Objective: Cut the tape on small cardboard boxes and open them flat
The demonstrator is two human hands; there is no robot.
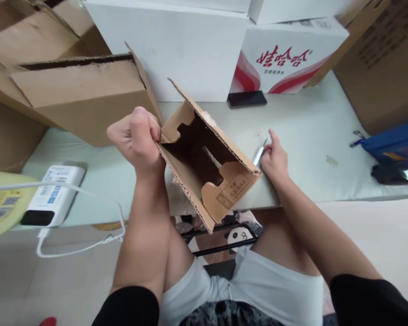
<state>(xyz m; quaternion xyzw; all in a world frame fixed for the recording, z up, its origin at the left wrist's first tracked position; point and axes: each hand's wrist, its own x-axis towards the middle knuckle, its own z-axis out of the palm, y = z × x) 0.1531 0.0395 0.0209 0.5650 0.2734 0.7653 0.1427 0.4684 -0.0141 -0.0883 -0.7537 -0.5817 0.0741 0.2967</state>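
A brown cardboard box (190, 149) with its end flaps standing apart tilts in front of me, its dark inside facing up. My left hand (139, 138) is closed on the box's left corner, gripping the cardboard edge. To the right of the box, my right hand (274, 156) is closed around a slim, pale utility knife (259, 154), its pointed tip showing past the fingers. The index finger stretches forward along it. Most of the handle is hidden in the palm. Inside the box a light strip shows; I cannot make out what it is.
A phone (247, 99) lies on the pale green tabletop (306, 158) before white cartons (177, 50). Larger cardboard boxes (91, 99) stand left. A white power bank (54, 194) with a cable and a yellow container (7, 203) sit front left. A blue pouch (394, 142) lies right.
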